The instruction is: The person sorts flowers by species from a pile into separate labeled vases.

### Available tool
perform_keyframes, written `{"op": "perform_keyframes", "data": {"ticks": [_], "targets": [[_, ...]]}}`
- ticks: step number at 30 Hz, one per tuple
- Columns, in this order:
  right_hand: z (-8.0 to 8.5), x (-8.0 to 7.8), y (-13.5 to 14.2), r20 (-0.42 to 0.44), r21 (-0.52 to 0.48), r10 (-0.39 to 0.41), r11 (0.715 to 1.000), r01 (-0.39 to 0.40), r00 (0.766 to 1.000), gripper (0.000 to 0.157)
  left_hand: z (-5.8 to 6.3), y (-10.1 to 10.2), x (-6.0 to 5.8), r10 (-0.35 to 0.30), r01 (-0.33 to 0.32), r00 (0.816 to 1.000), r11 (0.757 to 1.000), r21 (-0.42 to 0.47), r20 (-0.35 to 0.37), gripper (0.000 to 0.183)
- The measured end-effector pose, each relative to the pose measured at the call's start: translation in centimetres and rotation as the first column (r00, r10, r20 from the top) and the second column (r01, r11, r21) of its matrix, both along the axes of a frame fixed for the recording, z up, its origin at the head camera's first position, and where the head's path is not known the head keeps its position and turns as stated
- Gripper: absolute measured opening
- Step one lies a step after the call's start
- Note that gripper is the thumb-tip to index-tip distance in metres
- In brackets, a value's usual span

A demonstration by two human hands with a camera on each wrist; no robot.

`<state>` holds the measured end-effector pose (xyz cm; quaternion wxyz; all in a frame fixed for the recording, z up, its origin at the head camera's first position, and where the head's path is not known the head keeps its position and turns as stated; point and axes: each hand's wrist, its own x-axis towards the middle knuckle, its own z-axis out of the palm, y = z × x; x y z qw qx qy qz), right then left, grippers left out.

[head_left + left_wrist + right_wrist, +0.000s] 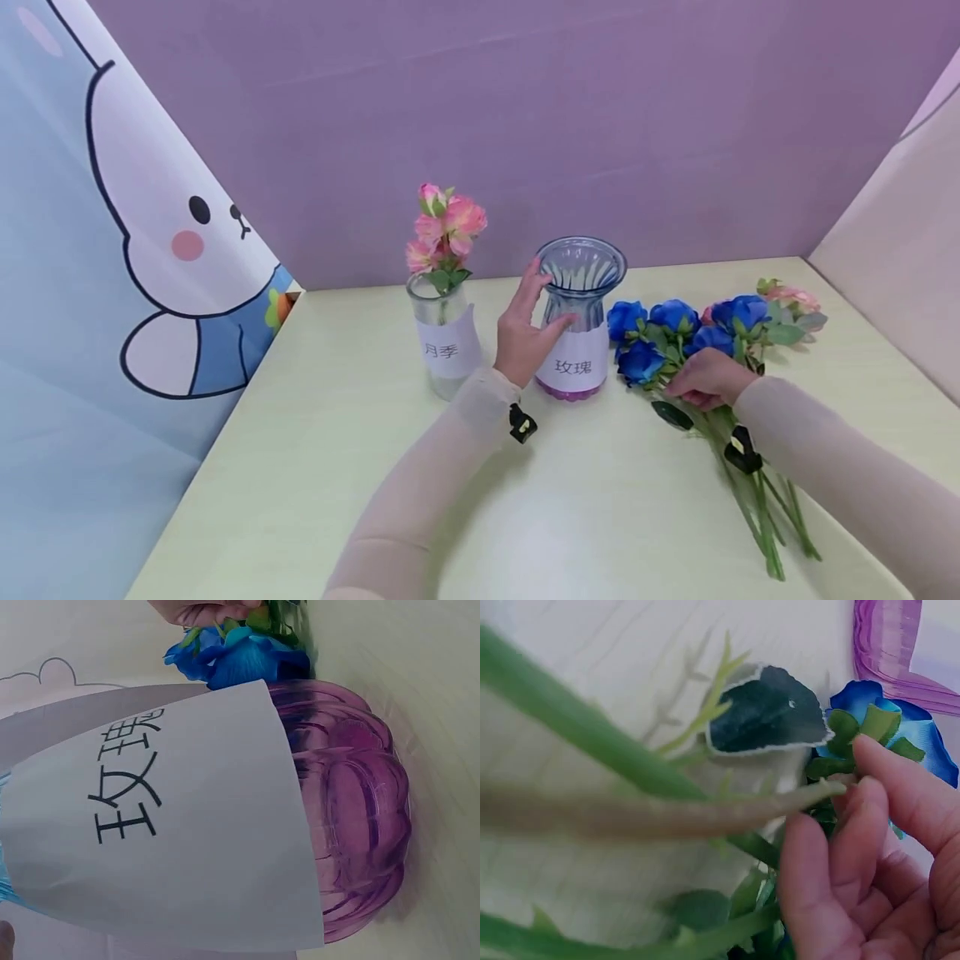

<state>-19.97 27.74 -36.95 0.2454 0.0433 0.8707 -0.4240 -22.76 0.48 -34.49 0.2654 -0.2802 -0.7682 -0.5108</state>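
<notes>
My left hand [523, 335] holds the flared glass vase [583, 310], fingers at its rim and thumb across its neck. That vase is blue above and has a purple base [360, 802]; a white label with black Chinese characters [172, 817] wraps its body. To the right, my right hand [708, 379] is among several blue roses [673, 315] lying on the table. In the right wrist view its thumb and fingers [870, 817] pinch a stem just below one blue rose head [922, 735]. A dark green leaf [769, 712] lies beside the fingertips.
A clear glass vase [447, 387] with pink flowers [453, 223] and a white label stands left of the flared vase. More pink flowers [797, 298] lie behind the blue roses. Green stems [768, 533] reach toward the table's front. A purple backdrop [525, 133] closes the back.
</notes>
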Motion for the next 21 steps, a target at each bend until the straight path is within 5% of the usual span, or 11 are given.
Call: {"op": "perform_keyframes", "data": {"ticks": [5, 11, 21], "targets": [[-0.2, -0.1, -0.3, -0.025, 0.001, -0.016, 1.0, 0.016, 1.0, 0.015, -0.3, 0.3, -0.5, 0.051, -0.053, 0.989, 0.999, -0.006, -0.141, 0.05], [-0.5, -0.2, -1.0, -0.044, -0.016, -0.027, 1.0, 0.026, 0.999, 0.02, -0.4, 0.0, -0.9, 0.056, -0.067, 0.952, 0.997, -0.026, -0.301, 0.052], [-1.0, -0.5, -1.1, -0.062, -0.044, -0.039, 0.998, 0.037, 0.997, 0.017, -0.4, -0.6, -2.0, 0.072, -0.168, 0.845, 0.976, -0.136, -0.53, 0.058]]}}
